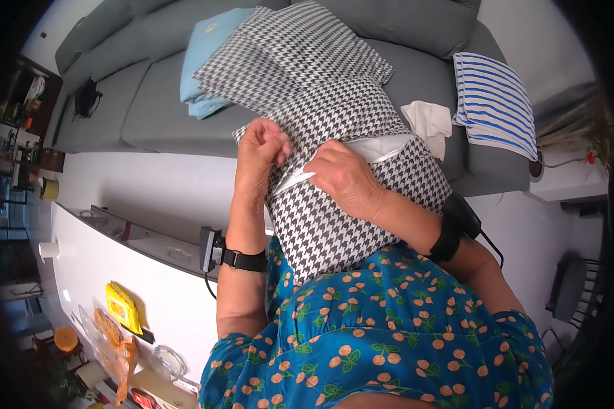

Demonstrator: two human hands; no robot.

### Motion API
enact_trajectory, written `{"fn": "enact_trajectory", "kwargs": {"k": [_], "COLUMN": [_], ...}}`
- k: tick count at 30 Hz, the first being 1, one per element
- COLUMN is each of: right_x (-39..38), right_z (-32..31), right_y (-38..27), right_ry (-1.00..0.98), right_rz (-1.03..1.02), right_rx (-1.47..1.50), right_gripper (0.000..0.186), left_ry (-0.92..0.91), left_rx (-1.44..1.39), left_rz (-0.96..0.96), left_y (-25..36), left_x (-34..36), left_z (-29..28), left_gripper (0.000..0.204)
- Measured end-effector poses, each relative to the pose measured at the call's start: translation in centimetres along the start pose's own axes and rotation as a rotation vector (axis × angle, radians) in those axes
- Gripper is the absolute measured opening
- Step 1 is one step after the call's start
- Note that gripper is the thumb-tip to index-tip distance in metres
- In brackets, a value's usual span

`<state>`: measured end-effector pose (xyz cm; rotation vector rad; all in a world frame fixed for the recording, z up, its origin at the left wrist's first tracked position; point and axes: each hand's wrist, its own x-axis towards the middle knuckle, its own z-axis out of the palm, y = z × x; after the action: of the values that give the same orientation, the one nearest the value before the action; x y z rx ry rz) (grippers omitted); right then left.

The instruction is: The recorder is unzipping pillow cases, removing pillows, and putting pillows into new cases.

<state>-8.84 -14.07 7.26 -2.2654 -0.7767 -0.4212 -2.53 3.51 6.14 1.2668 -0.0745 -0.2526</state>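
A black-and-white houndstooth cushion (348,235) rests upright against my lap, its far end reaching the sofa. A long slit in its cover gapes on the right, where the white inner pillow (382,147) shows. My right hand (344,176) is closed on the cover at the slit's edge, near the middle. Beside the slit's left end is my left hand (260,144), raised with curled, pinched fingers; whatever they hold, if anything, is too small to make out. Behind lie more houndstooth cushions (307,41), flat on the seat.
The grey sofa (150,102) spans the far side. On it are a light blue folded cloth (194,61), a white cloth (430,123), a blue-striped folded cloth (494,99) and a black item (86,99). At left, a white table (177,293) carries a yellow wipes pack (122,307).
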Motion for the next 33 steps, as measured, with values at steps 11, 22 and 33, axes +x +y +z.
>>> {"fn": "enact_trajectory", "kwargs": {"k": [11,22,33], "right_x": [0.5,0.3,-0.1], "right_z": [0.9,1.3,2.3], "right_y": [-1.1,-1.2,0.4], "right_ry": [-0.127,-0.111,-0.108], "right_rz": [0.25,0.113,0.463], "right_rx": [0.166,-0.064,0.235], "right_gripper": [0.028,0.023,0.012], "left_ry": [-0.019,0.15,0.161], "left_rx": [0.88,0.76,0.758], "left_rz": [0.308,0.345,0.37], "left_y": [-1.5,-1.7,-2.6], "left_x": [-4.6,-6.1,-6.8], "left_z": [-1.5,-1.5,-0.7], "left_gripper": [0.018,0.007,0.016]}}
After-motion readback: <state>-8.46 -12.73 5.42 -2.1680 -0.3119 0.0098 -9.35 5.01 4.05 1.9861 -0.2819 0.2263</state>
